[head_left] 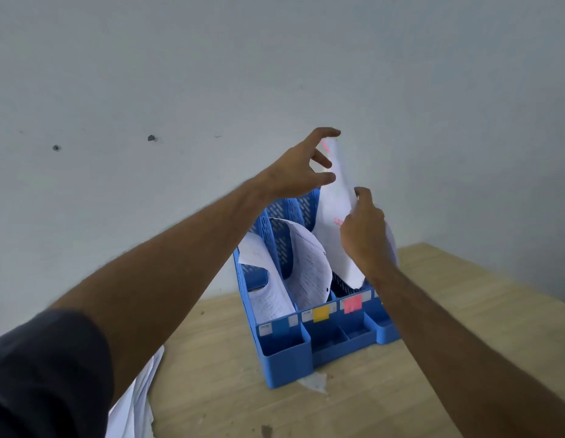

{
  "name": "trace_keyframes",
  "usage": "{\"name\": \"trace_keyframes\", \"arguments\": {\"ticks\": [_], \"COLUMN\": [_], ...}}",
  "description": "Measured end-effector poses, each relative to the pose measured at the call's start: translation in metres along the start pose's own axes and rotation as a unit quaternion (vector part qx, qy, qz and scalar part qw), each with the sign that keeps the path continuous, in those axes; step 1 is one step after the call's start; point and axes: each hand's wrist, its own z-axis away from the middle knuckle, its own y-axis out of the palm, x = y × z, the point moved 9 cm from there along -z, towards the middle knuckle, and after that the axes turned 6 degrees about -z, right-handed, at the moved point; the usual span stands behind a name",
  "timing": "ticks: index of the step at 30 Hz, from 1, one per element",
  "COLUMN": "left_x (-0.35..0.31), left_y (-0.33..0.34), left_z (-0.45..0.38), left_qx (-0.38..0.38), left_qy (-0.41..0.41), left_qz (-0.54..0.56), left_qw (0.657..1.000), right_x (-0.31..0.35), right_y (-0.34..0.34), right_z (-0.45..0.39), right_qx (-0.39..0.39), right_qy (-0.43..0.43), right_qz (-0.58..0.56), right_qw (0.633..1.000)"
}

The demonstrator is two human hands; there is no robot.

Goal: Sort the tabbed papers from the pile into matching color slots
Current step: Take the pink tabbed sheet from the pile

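Desk (pixel 417 358) of pale wood carrying blue file rack (pixel 306 352); papers already slumped in two left slots. Pile (pixel 132 396) at lower left, partly hidden by sleeve. Pink-tabbed sheet (pixel 335 222) upright over slot labelled pink (pixel 353 303), lower edge just entering. Right hand (pixel 363 235) pinching sheet's right edge; left hand (pixel 301 170) fingers spread, released, steadying top edge, contact possibly light only, blur prevents certainty. Risks: sheet bowing and buckling on release; lower corner catching divider; drifting toward yellow label (pixel 320 313) slot beside it.
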Motion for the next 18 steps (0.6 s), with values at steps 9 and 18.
{"name": "trace_keyframes", "arguments": {"ticks": [9, 18], "left_x": [0.031, 0.034], "left_y": [0.056, 0.045], "left_z": [0.021, 0.037], "left_qx": [0.097, 0.071], "left_qy": [-0.015, -0.014], "left_qz": [-0.105, -0.11], "left_qw": [0.99, 0.991], "right_x": [-0.063, -0.058], "right_y": [0.056, 0.041], "right_z": [0.018, 0.025], "right_qx": [0.069, 0.026], "right_qy": [0.031, -0.019], "right_qz": [0.055, 0.164], "right_qw": [0.996, 0.986]}}
